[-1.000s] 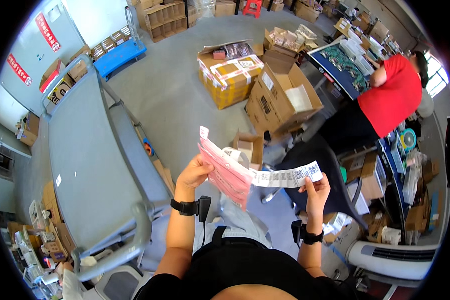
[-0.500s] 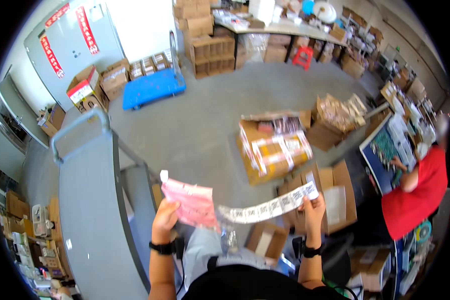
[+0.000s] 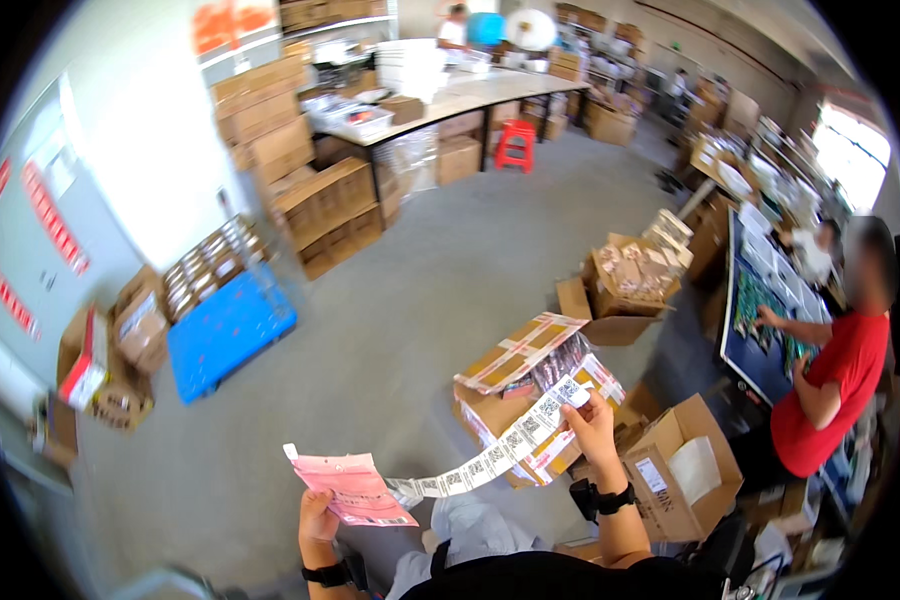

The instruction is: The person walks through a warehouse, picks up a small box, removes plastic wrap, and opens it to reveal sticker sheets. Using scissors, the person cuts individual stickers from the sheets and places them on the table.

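My left hand grips a pink plastic packet by its left side, with a small white tag at its upper corner. From behind the packet a long white strip of labels printed with square codes curves up to the right. Its far end is pinched between thumb and fingers of my right hand. Beyond that strip stands a taped cardboard box with dark packets inside, and the strip's upper end overlaps it in view.
An open carton stands right of my right hand. Farther off is a box full of small brown packages. A blue flatbed cart is at left, a red stool under the far table. At right, a person in red works at a bench.
My view has swung to the right, and the grey cart on the left has mostly left it. The label strip now slopes more steeply, its right end raised. Both hands keep their hold.
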A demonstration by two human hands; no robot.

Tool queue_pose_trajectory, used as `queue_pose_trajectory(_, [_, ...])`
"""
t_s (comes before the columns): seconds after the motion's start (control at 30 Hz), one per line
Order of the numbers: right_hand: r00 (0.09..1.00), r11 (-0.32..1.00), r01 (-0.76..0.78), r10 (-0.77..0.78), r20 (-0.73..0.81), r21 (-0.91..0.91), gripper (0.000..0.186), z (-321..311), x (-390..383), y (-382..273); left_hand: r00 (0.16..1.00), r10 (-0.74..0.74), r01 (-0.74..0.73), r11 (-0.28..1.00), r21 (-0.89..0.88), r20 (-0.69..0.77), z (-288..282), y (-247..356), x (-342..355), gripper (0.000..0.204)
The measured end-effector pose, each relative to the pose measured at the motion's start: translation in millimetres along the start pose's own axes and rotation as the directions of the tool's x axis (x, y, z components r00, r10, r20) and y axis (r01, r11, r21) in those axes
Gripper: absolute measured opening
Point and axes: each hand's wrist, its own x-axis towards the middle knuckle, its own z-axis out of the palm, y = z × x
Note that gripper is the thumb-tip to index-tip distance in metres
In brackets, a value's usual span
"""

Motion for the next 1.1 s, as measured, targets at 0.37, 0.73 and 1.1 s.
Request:
queue_pose_trajectory(0.37, [0.923,0.992,0.104,-0.069,-0.378,0.074,0.006,31,285,53,0.957,-0.158,0.107,0.972,0.21,0.245,35,72,382,0.052])
queue_pose_trajectory(0.73, [0.903,0.99,0.112,-0.067,-0.424,0.081,0.006,8,587,77,0.927,-0.266,0.107,0.864,0.492,0.265,118,79,748,0.04])
queue_pose_trajectory(1.1, [0.496,0.998,-0.008,-0.045,-0.867,-0.056,0.008,-115,774,86,0.306,-0.761,0.449,0.645,0.619,0.572,397,-94,1165,0.03])
